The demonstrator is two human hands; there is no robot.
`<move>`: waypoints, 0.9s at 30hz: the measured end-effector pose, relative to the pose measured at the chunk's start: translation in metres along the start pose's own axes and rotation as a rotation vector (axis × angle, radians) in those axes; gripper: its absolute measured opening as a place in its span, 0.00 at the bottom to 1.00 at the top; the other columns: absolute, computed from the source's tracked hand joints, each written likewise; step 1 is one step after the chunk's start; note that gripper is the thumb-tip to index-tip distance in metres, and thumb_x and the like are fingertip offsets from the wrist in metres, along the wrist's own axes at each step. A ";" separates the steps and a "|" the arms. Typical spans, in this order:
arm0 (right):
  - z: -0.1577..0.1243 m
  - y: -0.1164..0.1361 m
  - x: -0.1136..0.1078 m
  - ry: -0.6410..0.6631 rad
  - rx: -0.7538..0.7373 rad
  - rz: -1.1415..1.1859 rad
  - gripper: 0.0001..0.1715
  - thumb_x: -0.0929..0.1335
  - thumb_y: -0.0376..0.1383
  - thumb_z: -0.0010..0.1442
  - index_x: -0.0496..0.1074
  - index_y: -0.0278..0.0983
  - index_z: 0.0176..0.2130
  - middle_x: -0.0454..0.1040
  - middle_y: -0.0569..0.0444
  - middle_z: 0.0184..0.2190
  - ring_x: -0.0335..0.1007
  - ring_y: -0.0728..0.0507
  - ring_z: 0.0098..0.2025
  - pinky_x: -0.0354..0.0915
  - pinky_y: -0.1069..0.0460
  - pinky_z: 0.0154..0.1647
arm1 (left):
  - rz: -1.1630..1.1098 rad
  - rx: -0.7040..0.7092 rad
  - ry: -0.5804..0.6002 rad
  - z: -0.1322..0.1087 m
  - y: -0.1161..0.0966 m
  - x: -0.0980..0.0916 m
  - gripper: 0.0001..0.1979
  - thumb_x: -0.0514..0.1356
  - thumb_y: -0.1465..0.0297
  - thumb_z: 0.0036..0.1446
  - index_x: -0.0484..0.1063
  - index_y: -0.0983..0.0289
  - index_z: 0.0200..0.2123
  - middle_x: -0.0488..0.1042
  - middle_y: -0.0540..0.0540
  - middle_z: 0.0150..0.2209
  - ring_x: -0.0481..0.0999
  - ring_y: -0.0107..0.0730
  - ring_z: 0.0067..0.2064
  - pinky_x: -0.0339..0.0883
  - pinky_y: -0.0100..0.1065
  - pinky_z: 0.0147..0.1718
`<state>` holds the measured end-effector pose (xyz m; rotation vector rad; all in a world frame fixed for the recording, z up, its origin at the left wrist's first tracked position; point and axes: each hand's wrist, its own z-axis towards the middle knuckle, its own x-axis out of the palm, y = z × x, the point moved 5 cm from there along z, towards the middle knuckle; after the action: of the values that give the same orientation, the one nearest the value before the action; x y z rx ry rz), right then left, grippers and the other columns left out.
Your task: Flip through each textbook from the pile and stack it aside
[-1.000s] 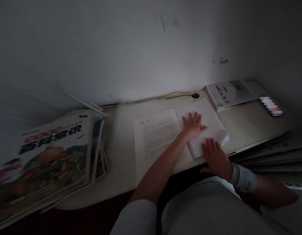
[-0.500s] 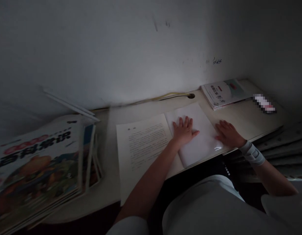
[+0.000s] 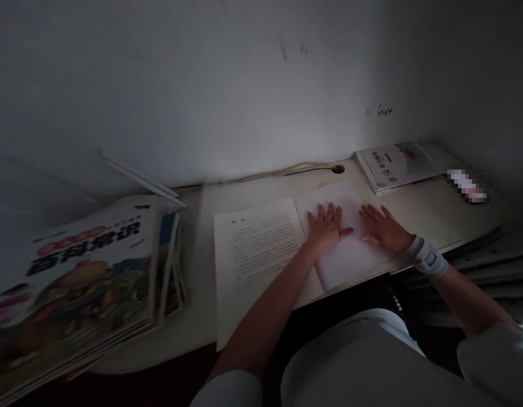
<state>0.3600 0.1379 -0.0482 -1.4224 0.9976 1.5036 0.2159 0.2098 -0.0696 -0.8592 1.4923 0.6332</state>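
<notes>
A folded white sheet of paper [image 3: 346, 257] lies on the pale desk [image 3: 422, 212], partly over a printed page of text [image 3: 257, 249]. My left hand [image 3: 327, 226] rests flat on the folded sheet, fingers spread. Just to its right, my right hand [image 3: 382, 226] also lies flat on the same sheet, fingers stretched toward the wall. A white band [image 3: 426, 257] wraps my right wrist. Neither hand holds anything.
A tall stack of colourful picture books [image 3: 83, 277] fills the desk's left end. A thin stack of booklets [image 3: 397, 164] lies at the back right, beside a small blurred object [image 3: 467, 185]. A cable [image 3: 304, 165] runs along the wall to a hole in the desk.
My right hand moved from the sheet's near right corner up across it and now lies flat beside the left hand. The left hand stayed pressed on the sheet.
</notes>
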 end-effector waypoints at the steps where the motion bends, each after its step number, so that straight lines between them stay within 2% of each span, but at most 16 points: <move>1: 0.008 0.004 -0.001 0.014 -0.047 0.011 0.43 0.54 0.57 0.62 0.54 0.29 0.63 0.53 0.36 0.64 0.45 0.33 0.66 0.44 0.34 0.63 | 0.003 0.005 -0.002 0.002 -0.002 0.000 0.41 0.37 0.45 0.58 0.43 0.65 0.66 0.39 0.62 0.68 0.37 0.63 0.66 0.37 0.67 0.57; 4: 0.024 0.010 0.001 0.051 -0.128 0.068 0.47 0.55 0.59 0.60 0.53 0.26 0.63 0.55 0.32 0.62 0.49 0.32 0.65 0.48 0.35 0.62 | 0.021 0.049 -0.007 0.008 -0.009 0.001 0.37 0.38 0.51 0.61 0.42 0.67 0.66 0.38 0.63 0.68 0.37 0.61 0.67 0.37 0.66 0.58; 7: 0.029 0.008 0.003 0.049 -0.136 0.144 0.49 0.55 0.59 0.60 0.50 0.26 0.64 0.55 0.32 0.62 0.50 0.33 0.64 0.52 0.37 0.60 | 0.013 0.069 0.001 0.013 -0.013 0.002 0.35 0.37 0.54 0.62 0.41 0.69 0.66 0.38 0.64 0.68 0.36 0.57 0.67 0.36 0.64 0.59; 10: 0.029 0.003 0.005 0.071 -0.106 0.170 0.48 0.54 0.58 0.61 0.49 0.25 0.64 0.55 0.32 0.62 0.51 0.33 0.64 0.52 0.38 0.60 | -0.016 0.055 0.018 0.015 -0.013 0.001 0.37 0.39 0.53 0.61 0.40 0.72 0.66 0.39 0.66 0.68 0.36 0.54 0.68 0.36 0.59 0.60; 13: 0.032 0.004 0.002 0.096 -0.118 0.182 0.49 0.54 0.58 0.61 0.48 0.24 0.64 0.54 0.32 0.62 0.50 0.34 0.64 0.51 0.39 0.61 | -0.024 0.085 0.061 0.017 -0.017 -0.003 0.44 0.46 0.51 0.58 0.38 0.78 0.65 0.38 0.71 0.67 0.35 0.54 0.67 0.36 0.55 0.62; 15: 0.036 0.005 -0.003 0.106 -0.130 0.216 0.49 0.55 0.58 0.61 0.44 0.25 0.65 0.53 0.34 0.63 0.51 0.36 0.64 0.51 0.39 0.61 | -0.048 0.122 0.096 0.017 -0.020 -0.007 0.47 0.49 0.51 0.55 0.36 0.78 0.65 0.37 0.72 0.67 0.36 0.53 0.68 0.37 0.52 0.62; 18: 0.046 -0.003 -0.009 0.123 -0.082 0.193 0.48 0.55 0.57 0.62 0.45 0.25 0.65 0.53 0.34 0.63 0.51 0.35 0.64 0.51 0.39 0.61 | -0.102 0.157 0.106 0.014 -0.017 -0.015 0.45 0.48 0.51 0.57 0.36 0.76 0.65 0.37 0.71 0.67 0.38 0.47 0.68 0.40 0.46 0.62; 20: 0.052 -0.012 -0.011 0.123 -0.033 0.119 0.47 0.54 0.56 0.62 0.47 0.23 0.64 0.52 0.33 0.63 0.48 0.34 0.65 0.49 0.38 0.62 | -0.077 0.092 0.059 0.010 -0.006 -0.019 0.43 0.44 0.50 0.58 0.39 0.77 0.65 0.38 0.72 0.67 0.38 0.48 0.68 0.39 0.49 0.62; 23: 0.060 -0.025 -0.008 0.105 0.029 0.044 0.46 0.54 0.56 0.63 0.48 0.22 0.64 0.51 0.31 0.63 0.46 0.32 0.65 0.48 0.37 0.62 | -0.003 -0.061 0.010 0.004 0.014 -0.018 0.44 0.40 0.46 0.58 0.44 0.76 0.65 0.40 0.71 0.67 0.37 0.55 0.67 0.35 0.59 0.60; 27: 0.066 -0.028 0.007 0.118 0.024 0.040 0.47 0.54 0.56 0.62 0.49 0.22 0.63 0.50 0.31 0.64 0.45 0.33 0.66 0.48 0.37 0.62 | -0.008 -0.066 0.009 0.005 0.017 -0.008 0.47 0.36 0.43 0.56 0.44 0.77 0.65 0.41 0.71 0.67 0.39 0.55 0.67 0.36 0.58 0.61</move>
<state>0.3634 0.2099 -0.0524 -1.4962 1.1174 1.4454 0.2048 0.2245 -0.0643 -0.9192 1.4821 0.6760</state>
